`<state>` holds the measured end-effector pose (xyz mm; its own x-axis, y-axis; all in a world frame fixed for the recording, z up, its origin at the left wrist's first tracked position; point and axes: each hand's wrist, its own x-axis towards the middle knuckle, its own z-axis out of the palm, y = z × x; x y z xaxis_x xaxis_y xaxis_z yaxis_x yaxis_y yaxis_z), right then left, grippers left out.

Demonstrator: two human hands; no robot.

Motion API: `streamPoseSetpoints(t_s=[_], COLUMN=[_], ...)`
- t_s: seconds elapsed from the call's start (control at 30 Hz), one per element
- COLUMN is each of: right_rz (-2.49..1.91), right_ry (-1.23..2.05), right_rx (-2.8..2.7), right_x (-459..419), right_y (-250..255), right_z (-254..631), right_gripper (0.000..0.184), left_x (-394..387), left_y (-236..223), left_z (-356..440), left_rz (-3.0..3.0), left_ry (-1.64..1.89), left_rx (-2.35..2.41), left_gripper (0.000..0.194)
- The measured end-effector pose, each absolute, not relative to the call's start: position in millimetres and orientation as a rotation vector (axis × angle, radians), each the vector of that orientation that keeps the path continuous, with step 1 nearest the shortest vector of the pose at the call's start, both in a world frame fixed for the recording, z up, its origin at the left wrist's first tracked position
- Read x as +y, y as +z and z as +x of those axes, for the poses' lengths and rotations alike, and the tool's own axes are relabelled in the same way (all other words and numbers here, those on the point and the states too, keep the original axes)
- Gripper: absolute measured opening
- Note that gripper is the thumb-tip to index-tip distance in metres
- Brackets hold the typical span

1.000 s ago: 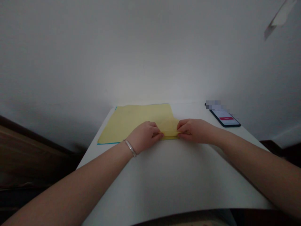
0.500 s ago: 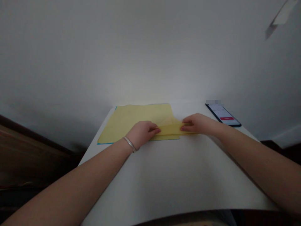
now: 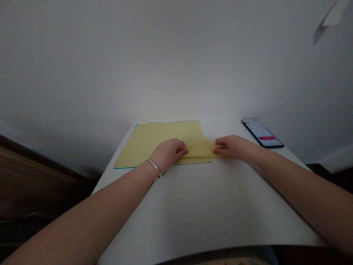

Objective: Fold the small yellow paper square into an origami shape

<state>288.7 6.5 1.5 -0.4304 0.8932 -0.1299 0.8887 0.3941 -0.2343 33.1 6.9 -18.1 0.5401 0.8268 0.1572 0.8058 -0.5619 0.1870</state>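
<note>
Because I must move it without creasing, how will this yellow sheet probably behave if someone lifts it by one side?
The yellow sheet will probably be floppy: its folded flap bends easily between the left hand and right hand. It looks thin and light, so it may sag. On the smooth white table, it could perhaps slide when pushed.

The left hand, with a silver bangle on its wrist, and the right hand hold a folded part of a yellow sheet from both sides. The sheet lies flat on the white tabletop. A smartphone lies to the right, near the far edge.
</note>
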Motion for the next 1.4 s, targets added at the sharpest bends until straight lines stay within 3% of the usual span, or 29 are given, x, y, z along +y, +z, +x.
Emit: streamPoseSetpoints(t_s=[0.5,1.4], right_rz=[-1.723,-1.722], right_ry=[0.393,0.375], right_rx=[-2.544,-2.557], right_x=[8.1,11.0], right_y=[-3.9,-11.5], right_z=[288.6,292.8], right_gripper=[0.023,0.022], left_x=[12.5,21.3], left_y=[-10.4,-13.2], left_z=[23.0,13.8], left_rz=[2.52,2.327], left_ry=[0.108,0.059], left_rx=[1.457,1.447], left_gripper=[0.024,0.016])
